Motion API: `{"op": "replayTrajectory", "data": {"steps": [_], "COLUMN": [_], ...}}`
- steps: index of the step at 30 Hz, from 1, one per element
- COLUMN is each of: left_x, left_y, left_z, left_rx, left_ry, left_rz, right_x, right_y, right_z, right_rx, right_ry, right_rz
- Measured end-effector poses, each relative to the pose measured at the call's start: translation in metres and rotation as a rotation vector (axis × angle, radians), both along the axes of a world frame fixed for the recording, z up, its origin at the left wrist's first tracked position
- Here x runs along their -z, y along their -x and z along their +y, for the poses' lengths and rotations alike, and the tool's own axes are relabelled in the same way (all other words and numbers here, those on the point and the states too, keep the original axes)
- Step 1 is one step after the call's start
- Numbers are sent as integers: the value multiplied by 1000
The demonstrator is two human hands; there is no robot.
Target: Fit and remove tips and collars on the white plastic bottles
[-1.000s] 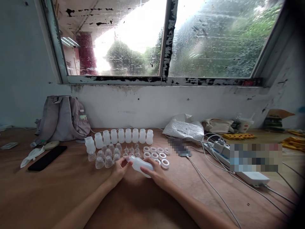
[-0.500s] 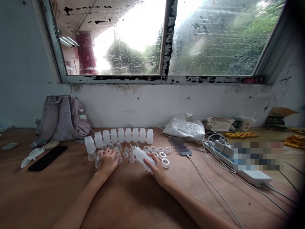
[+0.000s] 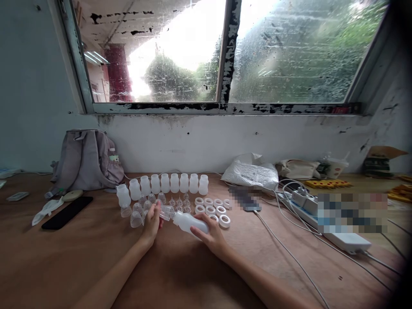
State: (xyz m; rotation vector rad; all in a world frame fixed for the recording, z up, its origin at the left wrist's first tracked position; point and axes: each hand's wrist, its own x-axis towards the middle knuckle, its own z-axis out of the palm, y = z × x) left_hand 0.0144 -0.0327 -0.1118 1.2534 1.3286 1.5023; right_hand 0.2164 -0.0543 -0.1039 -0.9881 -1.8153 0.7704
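Observation:
A frosted white baby bottle (image 3: 189,223) lies tilted in my right hand (image 3: 212,234), its neck pointing left. My left hand (image 3: 151,225) grips a clear dome cap (image 3: 166,212), whose mouth is turned toward the bottle's top end. Cap and bottle top nearly meet; whether they touch I cannot tell. Several clear caps (image 3: 136,219) stand around my left hand. Beyond the bottle are rows of clear silicone nipples (image 3: 179,201), and white collar rings (image 3: 224,221) lie beside my right hand. A row of open bottles (image 3: 165,183) stands behind.
On the left are a grey backpack (image 3: 86,159), a black phone (image 3: 67,213) and a crumpled white item (image 3: 47,210). To the right lie a silver bubble-wrap bag (image 3: 251,174), a charging cable (image 3: 283,253) and a white power strip (image 3: 347,239). A window fills the wall ahead.
My left hand has lifted a clear cap from the group and turned it toward the bottle. The bottle has tipped flatter and shifted slightly, its top end now close to the cap.

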Motion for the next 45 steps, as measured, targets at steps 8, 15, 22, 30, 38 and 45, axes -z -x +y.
{"op": "replayTrajectory", "data": {"steps": [8,15,22,30,38,45], "left_x": [1,-3,-2,-5,-1,12], "left_y": [-2,-8,-10,-14,-14,-18], "left_z": [-4,-14,-19,-32,-32,-37], "left_rx": [5,62,-11,15,-41,-88], "left_ry": [47,-170,-192,-272,-295,-416], "left_rz": [8,297,384,384,418,417], "right_x": [-4,-3,-1,0,4,14], "right_y": [2,3,3,2,3,3], "right_z": [-4,-4,-5,-7,-7,-13], "right_rx": [-37,-52,-94,-136,-162,-165], "right_ry": [9,-12,-44,-42,-67,-133], "right_rz": [-43,-37,-57,-46,-16,-104]}}
